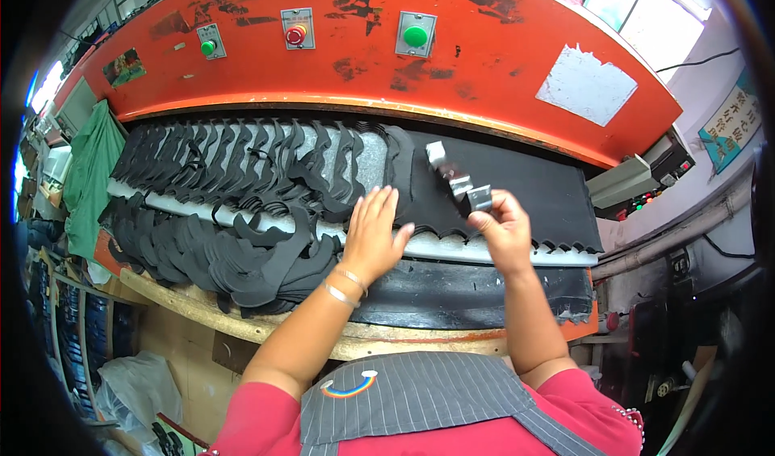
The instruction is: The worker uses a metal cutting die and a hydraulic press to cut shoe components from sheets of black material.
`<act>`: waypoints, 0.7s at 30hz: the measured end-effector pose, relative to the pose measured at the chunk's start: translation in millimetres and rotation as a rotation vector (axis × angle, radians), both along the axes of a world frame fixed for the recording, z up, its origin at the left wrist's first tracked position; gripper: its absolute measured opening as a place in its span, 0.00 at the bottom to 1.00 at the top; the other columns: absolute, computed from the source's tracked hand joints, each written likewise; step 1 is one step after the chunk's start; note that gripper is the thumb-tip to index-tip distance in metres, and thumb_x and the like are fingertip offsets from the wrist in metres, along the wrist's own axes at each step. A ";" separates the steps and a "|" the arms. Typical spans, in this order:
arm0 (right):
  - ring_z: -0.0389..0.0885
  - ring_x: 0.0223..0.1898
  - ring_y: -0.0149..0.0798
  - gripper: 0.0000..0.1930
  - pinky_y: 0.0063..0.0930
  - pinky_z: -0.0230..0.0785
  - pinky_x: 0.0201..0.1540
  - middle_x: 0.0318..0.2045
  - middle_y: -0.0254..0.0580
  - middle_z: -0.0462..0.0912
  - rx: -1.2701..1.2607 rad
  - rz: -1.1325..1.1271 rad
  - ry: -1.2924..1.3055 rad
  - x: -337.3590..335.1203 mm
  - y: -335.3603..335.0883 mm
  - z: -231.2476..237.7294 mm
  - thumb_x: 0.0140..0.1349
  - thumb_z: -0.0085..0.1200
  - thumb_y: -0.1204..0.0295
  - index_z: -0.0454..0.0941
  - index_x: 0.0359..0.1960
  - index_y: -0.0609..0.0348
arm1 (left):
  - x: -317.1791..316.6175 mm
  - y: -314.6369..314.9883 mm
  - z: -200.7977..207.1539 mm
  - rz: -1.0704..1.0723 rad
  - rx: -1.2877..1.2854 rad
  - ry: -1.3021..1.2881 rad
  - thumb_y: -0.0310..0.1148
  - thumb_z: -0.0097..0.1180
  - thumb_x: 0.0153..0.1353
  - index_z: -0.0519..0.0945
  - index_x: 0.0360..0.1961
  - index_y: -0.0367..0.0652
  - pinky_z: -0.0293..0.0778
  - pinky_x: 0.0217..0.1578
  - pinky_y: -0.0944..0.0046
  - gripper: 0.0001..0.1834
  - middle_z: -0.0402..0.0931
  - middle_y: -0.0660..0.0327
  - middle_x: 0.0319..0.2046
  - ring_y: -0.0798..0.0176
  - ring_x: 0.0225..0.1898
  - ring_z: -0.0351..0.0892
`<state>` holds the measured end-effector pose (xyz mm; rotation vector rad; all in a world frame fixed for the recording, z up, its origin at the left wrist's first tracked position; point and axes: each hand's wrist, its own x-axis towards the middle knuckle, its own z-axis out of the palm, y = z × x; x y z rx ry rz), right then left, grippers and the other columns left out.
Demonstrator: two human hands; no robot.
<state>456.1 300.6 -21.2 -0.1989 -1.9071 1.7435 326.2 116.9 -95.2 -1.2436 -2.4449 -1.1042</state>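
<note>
My right hand [508, 234] grips one end of a curved metal cutting die [460, 185] with silver brackets, partly blurred. The die is tilted over a stack of black foam-like sheet [517, 181]; whether it touches the sheet I cannot tell. My left hand [373, 234] has its fingers stretched out and holds nothing. It rests at the wavy front edge of the black material, beside the cut strips. Left of it stands a row of wavy black offcuts [250, 153] with gaps between them. Curved black cut pieces [226, 262] lie heaped in front of those.
A pale board [460, 249] lies under the sheets. Behind them rises an orange machine beam [363, 60] with two green buttons and a red one. A wooden ledge [436, 345] runs along the front. Green cloth [93, 177] hangs at the left.
</note>
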 end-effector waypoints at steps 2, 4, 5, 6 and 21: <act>0.74 0.36 0.24 0.09 0.19 0.68 0.42 0.36 0.32 0.78 -0.069 -0.017 -0.013 11.0 -13.0 -10.1 0.57 0.60 0.80 0.74 0.38 0.61 | -26.2 29.2 -1.1 0.063 0.110 -0.148 0.42 0.58 0.58 0.68 0.59 0.33 0.55 0.64 0.52 0.33 0.67 0.43 0.58 0.43 0.62 0.63; 0.74 0.36 0.24 0.08 0.19 0.68 0.42 0.36 0.33 0.77 -0.054 -0.039 0.032 13.5 -30.5 -16.0 0.57 0.59 0.82 0.74 0.36 0.62 | -58.1 54.2 -1.4 0.193 0.079 -0.271 0.42 0.59 0.56 0.71 0.57 0.33 0.61 0.61 0.53 0.31 0.69 0.44 0.55 0.44 0.58 0.66; 0.74 0.37 0.25 0.07 0.20 0.69 0.42 0.35 0.34 0.76 0.014 -0.074 0.050 15.4 -32.6 -22.7 0.56 0.60 0.81 0.75 0.35 0.63 | -71.1 67.3 -0.8 0.248 0.008 -0.285 0.43 0.59 0.56 0.72 0.56 0.34 0.64 0.58 0.53 0.30 0.71 0.46 0.53 0.45 0.57 0.67; 0.74 0.37 0.26 0.07 0.21 0.69 0.42 0.35 0.35 0.75 0.048 -0.103 0.039 19.0 -35.4 -22.7 0.55 0.61 0.81 0.75 0.34 0.63 | -80.9 77.4 -5.9 0.249 -0.057 -0.262 0.43 0.60 0.55 0.73 0.55 0.35 0.65 0.58 0.53 0.30 0.72 0.47 0.51 0.44 0.56 0.68; 0.71 0.52 0.44 0.12 0.40 0.63 0.52 0.42 0.36 0.75 1.073 -0.215 -0.046 -11.0 18.1 -86.0 0.49 0.63 0.70 0.75 0.35 0.53 | -87.4 123.8 23.0 0.402 -0.632 -0.241 0.54 0.53 0.60 0.82 0.48 0.43 0.54 0.62 0.55 0.27 0.65 0.56 0.57 0.53 0.63 0.58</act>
